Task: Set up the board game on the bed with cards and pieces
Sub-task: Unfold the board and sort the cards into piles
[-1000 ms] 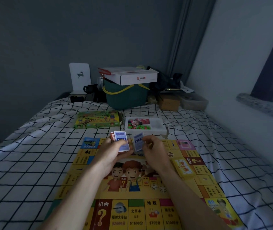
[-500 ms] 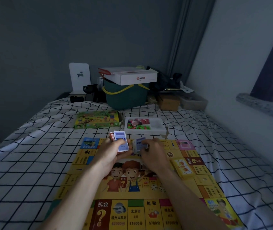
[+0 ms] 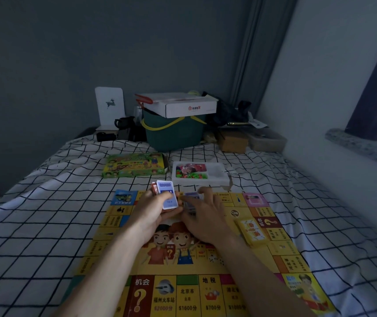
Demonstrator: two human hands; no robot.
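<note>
My left hand (image 3: 153,211) grips the card stack (image 3: 167,195) upright; my right hand (image 3: 202,216), fingers blurred, pinches one blurred card (image 3: 192,197) just beside it.

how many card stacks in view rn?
3: one held in the left hand, one blurred under the right hand, and a yellow stack on the board's right side. More may be hidden.

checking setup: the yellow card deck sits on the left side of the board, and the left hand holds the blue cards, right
Not quite. The head view shows the yellow card deck on the right side of the board, not the left. The left hand does hold the blue cards.
</note>
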